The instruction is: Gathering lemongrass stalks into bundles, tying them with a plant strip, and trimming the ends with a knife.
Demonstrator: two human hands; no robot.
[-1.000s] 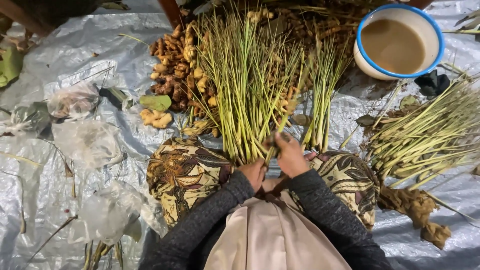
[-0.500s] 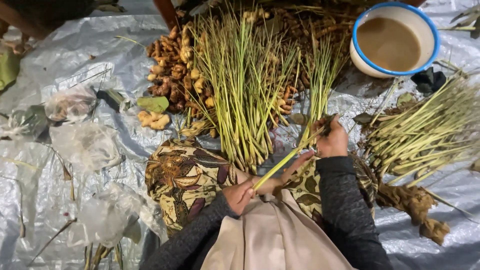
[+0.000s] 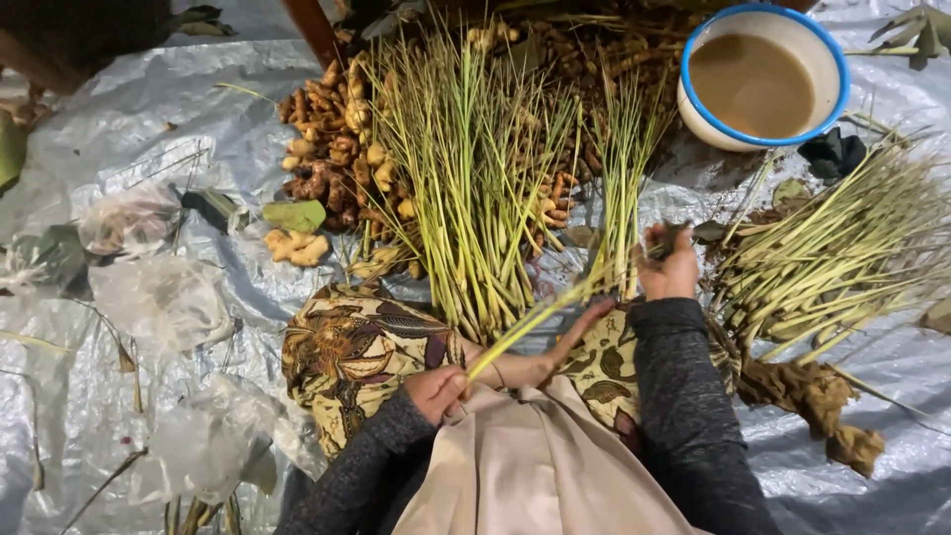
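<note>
Hands split now: left hand [image 3: 436,388] pinching stalk [image 3: 540,319] base at lap, right hand [image 3: 669,266] moved out, closed on its top. One stalk pulled from pile [image 3: 475,198].

Stalk pile [image 3: 475,188] lies ahead of L hand [image 3: 436,391], roots [image 3: 332,159] behind-left, bowl [image 3: 763,79] beyond R hand [image 3: 669,267], w/ 2nd stalk bundle [image 3: 842,258] to its right.

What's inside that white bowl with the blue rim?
The white bowl with the blue rim holds murky brown liquid that fills most of it. The liquid is opaque, so whatever may lie beneath its surface or on the bowl's bottom cannot be seen.
</note>
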